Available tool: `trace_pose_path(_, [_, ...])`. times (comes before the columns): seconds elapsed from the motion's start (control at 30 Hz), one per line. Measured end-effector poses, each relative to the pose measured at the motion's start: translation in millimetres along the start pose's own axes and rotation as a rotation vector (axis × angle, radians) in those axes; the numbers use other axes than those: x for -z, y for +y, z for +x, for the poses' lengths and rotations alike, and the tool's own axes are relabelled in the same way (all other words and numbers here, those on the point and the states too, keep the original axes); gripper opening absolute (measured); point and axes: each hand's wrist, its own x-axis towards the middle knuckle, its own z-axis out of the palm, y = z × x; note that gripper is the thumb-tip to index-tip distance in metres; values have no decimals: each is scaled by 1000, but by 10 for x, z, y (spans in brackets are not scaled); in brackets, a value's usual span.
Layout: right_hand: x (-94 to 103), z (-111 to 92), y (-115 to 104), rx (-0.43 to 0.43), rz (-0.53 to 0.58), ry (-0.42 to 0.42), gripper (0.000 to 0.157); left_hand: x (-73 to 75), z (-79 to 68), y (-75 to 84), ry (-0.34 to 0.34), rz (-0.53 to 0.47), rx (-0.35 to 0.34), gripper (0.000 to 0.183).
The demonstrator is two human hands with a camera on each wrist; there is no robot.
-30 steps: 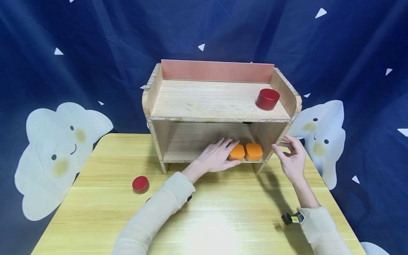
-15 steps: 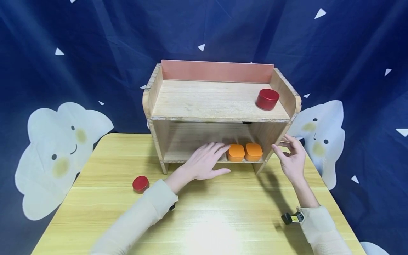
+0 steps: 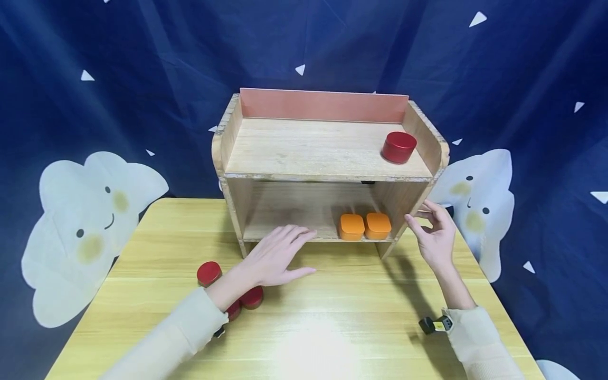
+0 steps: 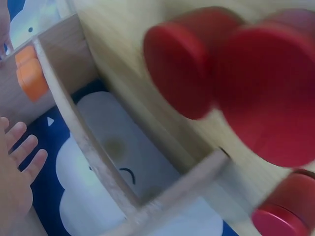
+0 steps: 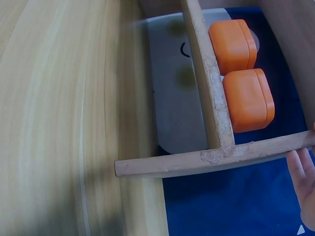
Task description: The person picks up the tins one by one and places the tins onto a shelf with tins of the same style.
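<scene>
My left hand (image 3: 277,258) hovers in front of the lower left of a small wooden shelf (image 3: 328,177), fingers spread, holding nothing. Red round tins (image 3: 253,297) stand on the table close below that wrist, one more red tin (image 3: 209,273) just to their left. My right hand (image 3: 436,237) holds the shelf's right side panel (image 5: 246,150), thumb at its front edge and fingers (image 5: 301,169) along the outside. On the lower board, towards the right, two orange rounded-square tins (image 3: 351,227) sit side by side. Another red tin (image 3: 399,147) stands on the top board at the right.
The shelf stands on a light wooden table (image 3: 332,327), against a dark blue curtain (image 3: 190,63) with white cloud and triangle prints. A pink back strip (image 3: 323,105) runs along the shelf's top. A black wrist device (image 3: 434,325) sits on the right cuff.
My left hand has let go of the left orange tin and drawn back left and towards me, uncovering red tins by its wrist. The right hand has stayed at the side panel.
</scene>
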Motion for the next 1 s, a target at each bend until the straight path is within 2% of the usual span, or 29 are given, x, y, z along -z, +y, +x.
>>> trace_pose_path(0.5, [4,0,1,14,47,-11,50,151,-759,-179,12,-16,37,77])
trace_pose_path(0.77, [1,4,3,17,52,-15,49,275,-1177,-373,23,-15,148,77])
trace_pose_path(1.0, [-9,9,2,-8,-17,-2,49,310,-1470,-538,74,-1,249,80])
